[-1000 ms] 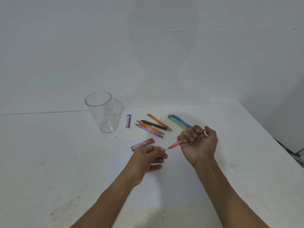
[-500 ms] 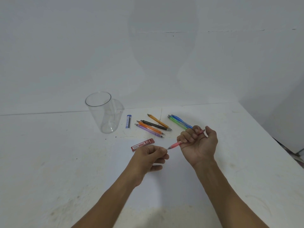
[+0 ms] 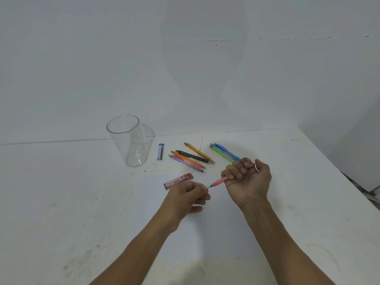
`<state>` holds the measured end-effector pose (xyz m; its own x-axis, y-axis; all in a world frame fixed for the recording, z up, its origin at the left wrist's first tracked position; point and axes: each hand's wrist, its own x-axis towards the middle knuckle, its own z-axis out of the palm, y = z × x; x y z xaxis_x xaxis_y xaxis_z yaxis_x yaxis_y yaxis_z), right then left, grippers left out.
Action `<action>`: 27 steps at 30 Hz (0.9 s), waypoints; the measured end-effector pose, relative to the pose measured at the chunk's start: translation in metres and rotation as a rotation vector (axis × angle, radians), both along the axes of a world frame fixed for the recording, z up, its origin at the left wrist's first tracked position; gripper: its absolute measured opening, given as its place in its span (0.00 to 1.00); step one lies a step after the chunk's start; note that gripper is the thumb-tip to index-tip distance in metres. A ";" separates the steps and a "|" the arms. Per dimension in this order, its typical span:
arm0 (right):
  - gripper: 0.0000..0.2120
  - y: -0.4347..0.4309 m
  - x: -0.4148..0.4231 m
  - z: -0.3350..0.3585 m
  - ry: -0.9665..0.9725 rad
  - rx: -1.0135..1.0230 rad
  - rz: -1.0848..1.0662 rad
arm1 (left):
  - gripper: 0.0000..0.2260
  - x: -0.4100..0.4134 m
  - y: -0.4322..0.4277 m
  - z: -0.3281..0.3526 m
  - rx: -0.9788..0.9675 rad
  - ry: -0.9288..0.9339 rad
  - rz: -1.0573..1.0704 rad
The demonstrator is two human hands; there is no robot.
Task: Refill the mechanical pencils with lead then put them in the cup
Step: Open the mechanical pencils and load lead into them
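From my head view, my right hand is curled in a fist around the pink pencil, thumb at its back end, tip pointing toward my left hand. My left fingertips are pinched together right at that tip; I'd guess they're feeding lead in, but the lead itself is too thin to make out.

The clear cup stands empty on the bench, so no pencil has gone in yet; this looks like the first refill.

Count: six pencils lying beyond my hands, namely purple, two orange, black, green and blue, plus the pink one held. Two lead cases: red near my left hand, blue beside the cup.
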<state>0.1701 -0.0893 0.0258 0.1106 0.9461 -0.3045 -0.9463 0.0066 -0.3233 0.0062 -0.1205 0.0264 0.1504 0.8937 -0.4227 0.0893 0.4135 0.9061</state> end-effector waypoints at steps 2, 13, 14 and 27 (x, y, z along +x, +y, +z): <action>0.19 0.000 0.000 0.000 0.002 0.002 0.004 | 0.07 0.000 0.000 0.000 0.002 0.011 0.004; 0.20 0.001 -0.001 0.001 0.005 -0.002 0.005 | 0.07 -0.001 0.001 0.002 -0.024 0.017 0.012; 0.20 0.001 -0.001 0.000 0.006 -0.003 0.006 | 0.07 -0.001 0.001 0.002 -0.025 0.018 0.011; 0.21 0.004 0.002 0.000 0.009 0.000 -0.004 | 0.11 -0.006 -0.001 0.006 -0.135 -0.228 0.058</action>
<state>0.1719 -0.0849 0.0262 0.1118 0.9456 -0.3054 -0.9490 0.0104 -0.3151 0.0006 -0.1217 0.0320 0.2054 0.8414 -0.4999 -0.1377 0.5305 0.8364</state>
